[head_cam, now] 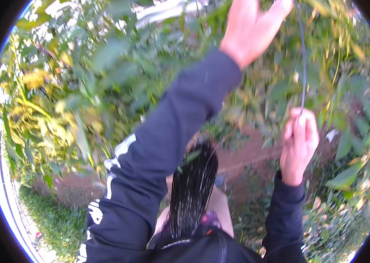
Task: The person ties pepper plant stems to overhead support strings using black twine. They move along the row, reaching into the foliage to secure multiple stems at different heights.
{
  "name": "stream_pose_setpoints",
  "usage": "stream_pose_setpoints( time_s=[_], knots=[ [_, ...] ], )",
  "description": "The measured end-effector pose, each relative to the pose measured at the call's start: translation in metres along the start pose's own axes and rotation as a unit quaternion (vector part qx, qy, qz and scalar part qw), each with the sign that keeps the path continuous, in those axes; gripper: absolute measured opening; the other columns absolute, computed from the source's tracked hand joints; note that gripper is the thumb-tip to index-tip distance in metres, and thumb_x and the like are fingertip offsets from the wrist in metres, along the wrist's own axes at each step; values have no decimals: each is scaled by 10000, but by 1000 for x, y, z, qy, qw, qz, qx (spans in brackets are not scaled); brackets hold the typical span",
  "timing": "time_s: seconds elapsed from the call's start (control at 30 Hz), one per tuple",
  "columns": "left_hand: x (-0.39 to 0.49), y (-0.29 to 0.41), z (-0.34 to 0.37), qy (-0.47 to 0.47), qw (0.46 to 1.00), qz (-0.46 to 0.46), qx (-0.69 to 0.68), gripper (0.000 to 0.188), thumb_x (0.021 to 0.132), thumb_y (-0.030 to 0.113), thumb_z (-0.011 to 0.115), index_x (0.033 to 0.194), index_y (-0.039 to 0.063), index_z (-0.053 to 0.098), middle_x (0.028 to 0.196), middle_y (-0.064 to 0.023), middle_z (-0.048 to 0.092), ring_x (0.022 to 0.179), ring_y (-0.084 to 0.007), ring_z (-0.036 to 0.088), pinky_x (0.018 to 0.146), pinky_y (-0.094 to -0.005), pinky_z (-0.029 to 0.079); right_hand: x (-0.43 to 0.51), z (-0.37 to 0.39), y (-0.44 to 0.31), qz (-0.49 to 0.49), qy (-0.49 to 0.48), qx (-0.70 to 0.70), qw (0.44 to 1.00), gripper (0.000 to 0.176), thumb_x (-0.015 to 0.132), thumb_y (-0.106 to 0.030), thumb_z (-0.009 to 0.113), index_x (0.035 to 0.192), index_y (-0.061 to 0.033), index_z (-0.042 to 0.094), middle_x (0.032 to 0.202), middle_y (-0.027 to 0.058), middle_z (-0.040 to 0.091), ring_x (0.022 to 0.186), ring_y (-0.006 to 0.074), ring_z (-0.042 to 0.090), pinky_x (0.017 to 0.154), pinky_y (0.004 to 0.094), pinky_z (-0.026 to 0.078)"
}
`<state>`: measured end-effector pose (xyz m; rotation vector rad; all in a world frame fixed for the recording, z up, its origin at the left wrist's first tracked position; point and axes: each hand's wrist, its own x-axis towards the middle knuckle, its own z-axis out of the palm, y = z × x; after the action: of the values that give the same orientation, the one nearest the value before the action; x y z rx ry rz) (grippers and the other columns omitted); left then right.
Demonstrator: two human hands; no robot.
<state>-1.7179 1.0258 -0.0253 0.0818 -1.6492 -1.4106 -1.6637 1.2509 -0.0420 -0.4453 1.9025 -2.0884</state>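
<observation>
A thin purplish strand (303,59), a cord or a wire, runs nearly straight up to the top edge of the view. Its lower end is pinched between the thumb and bent fingers of my right hand (300,141). My left hand (250,29) reaches up among the leaves with its thumb spread, close to the strand's upper part. The fingertips of that hand are cut off by the top edge, so whether they touch or hold anything is hidden. Leafy green plants (122,72) surround both hands, many of them blurred.
Yellowed leaves (53,121) hang on the left. Bare brown soil (250,151) shows below, and grass (47,217) grows at lower left. A small white scrap (331,134) lies right of my right hand. Long dark hair (193,190) hangs over the lower middle, hiding part of the ground.
</observation>
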Motion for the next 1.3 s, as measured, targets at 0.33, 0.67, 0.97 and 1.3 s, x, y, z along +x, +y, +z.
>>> stream_pose_setpoints(
  time_s=[0.33, 0.67, 0.97, 1.3],
  knots=[
    [-199, 74, 2, -270, 883, -370, -103, 368, 1015, 333, 387, 1043, 23, 585, 590, 10, 561, 483, -39, 460, 451, -208, 362, -87, -71, 91, 97, -112, 23, 989, 189, 972, -190, 533, 1009, -23, 614, 679, -52, 496, 599, 19, 423, 546, 178, 336],
    [-493, 118, -90, -152, 737, -659, 9, 299, 1035, 262, 332, 914, 73, 529, 640, 28, 510, 540, -32, 458, 503, -194, 381, -150, -111, 380, 201, -265, -234, 914, 184, 866, -87, 583, 1032, -32, 638, 819, 69, 669, 775, 159, 640, 701, 302, 505],
    [-626, 197, -193, -295, 587, -754, 13, 250, 1025, 209, 354, 981, 60, 550, 785, -35, 607, 690, -127, 596, 650, -274, 494, -33, -27, 521, 197, -259, -272, 906, 480, 808, -45, 639, 1269, -26, 509, 1125, 106, 619, 1035, 238, 593, 901, 334, 441],
    [-639, 245, -253, -274, 557, -782, 47, 274, 1025, 240, 349, 962, 62, 547, 711, -22, 617, 567, -88, 490, 577, -251, 433, -61, -52, 371, 349, -384, -103, 849, 191, 905, -229, 619, 1014, -75, 647, 996, -14, 608, 975, 122, 526, 896, 287, 385]
  ],
)
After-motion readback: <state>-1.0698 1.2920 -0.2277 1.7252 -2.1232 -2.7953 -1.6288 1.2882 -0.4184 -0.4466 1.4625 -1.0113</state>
